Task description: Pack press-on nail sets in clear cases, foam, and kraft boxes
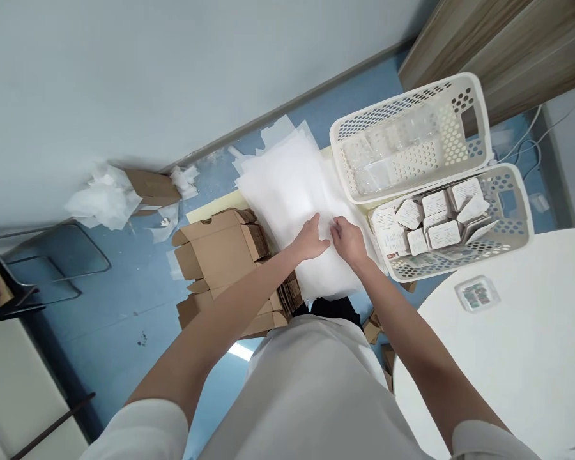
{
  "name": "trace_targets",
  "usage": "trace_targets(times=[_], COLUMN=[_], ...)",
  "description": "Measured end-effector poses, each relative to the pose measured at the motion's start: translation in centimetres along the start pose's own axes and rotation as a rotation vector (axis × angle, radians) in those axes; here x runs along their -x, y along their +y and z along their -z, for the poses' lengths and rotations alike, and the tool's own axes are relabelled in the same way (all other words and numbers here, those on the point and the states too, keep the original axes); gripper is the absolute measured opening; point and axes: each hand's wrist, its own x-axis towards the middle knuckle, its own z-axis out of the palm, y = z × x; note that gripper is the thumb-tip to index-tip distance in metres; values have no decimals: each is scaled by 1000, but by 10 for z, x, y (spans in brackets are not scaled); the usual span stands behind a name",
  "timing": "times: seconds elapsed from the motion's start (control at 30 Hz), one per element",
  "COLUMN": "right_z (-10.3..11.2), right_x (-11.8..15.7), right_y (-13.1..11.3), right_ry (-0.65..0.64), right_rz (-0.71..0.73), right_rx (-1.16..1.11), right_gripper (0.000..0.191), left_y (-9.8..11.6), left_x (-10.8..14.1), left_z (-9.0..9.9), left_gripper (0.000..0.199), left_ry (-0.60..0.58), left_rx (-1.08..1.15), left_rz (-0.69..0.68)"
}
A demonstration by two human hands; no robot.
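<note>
A thick stack of white sheets (287,185) lies in front of me. Over its near part is my left hand (310,239), thumb and fingers apart, with nothing seen between them. Close to its right, my right hand (347,239) has its fingers curled together at the white sheets; whatever they pinch is too small to make out. Flat brown cardboard boxes (220,249) are piled to the left of the stack, partly behind my left forearm. To the right, a white basket (520,223) holds many small white cards (444,234).
Behind the card basket stands another white basket (338,137) with clear plastic packs (376,176). A round white table (522,345) at the right bears a small clear box (477,294). Crumpled white material (108,198) and a brown box (153,186) lie by the wall.
</note>
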Motion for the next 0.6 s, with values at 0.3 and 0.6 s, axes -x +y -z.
trace_targets(times=[0.3, 0.6], right_z=[20, 59], right_x=[0, 44], right_y=[-20, -54], right_ry=[24, 131], right_rz=[89, 216], right_rx=[158, 267], right_gripper=[29, 24], left_y=[6, 6], left_x=[35, 108], left_z=[9, 17], left_gripper=[80, 78], left_ry=[59, 157], left_rx=[-48, -71], left_rz=[-72, -158])
